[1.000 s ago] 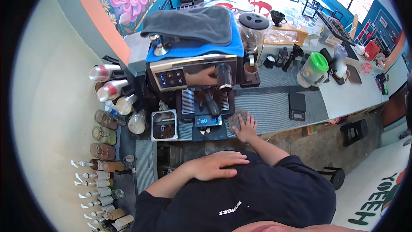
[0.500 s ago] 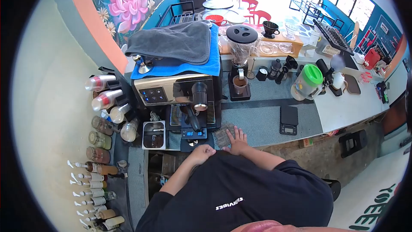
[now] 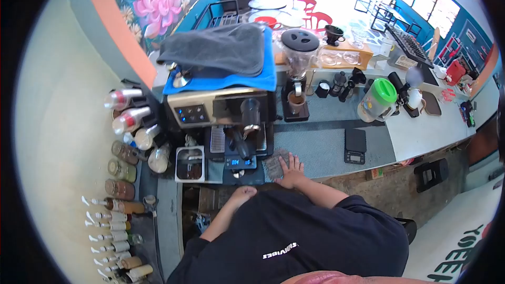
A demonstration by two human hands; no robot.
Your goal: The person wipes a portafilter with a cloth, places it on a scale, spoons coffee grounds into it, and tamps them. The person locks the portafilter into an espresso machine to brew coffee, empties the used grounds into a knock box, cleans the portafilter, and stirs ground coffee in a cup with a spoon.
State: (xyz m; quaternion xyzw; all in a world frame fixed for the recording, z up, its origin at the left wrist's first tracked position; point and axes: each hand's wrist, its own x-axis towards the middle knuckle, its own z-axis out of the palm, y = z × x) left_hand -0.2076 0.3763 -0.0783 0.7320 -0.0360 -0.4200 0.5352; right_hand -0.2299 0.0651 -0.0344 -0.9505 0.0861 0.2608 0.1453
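Observation:
My right hand (image 3: pixel 291 172) lies flat with fingers apart on a folded grey cloth (image 3: pixel 274 167) at the counter's front edge. My left hand (image 3: pixel 243 195) is closed, held low in front of my shirt, just below the counter edge; nothing shows in it. Ahead of it stands an espresso machine (image 3: pixel 221 106) with a portafilter (image 3: pixel 244 150) locked in. Under the portafilter, a black scale (image 3: pixel 240 162) shows lit blue digits. Whatever cup may stand on the scale is hidden by the portafilter handle.
Left of the machine's tray is a steel bin (image 3: pixel 190 164) with dark grounds. A grinder (image 3: pixel 298 58) with a cup of grounds (image 3: pixel 296 103) stands right of the machine. Farther right are a second scale (image 3: pixel 355 146) and a green-lidded pitcher (image 3: pixel 377 102). Syrup pump bottles (image 3: pixel 123 206) line the left wall.
My left hand has drawn slightly down and left, its fingers more curled in. My right hand remains on the cloth. The digits on the scale under the portafilter have changed.

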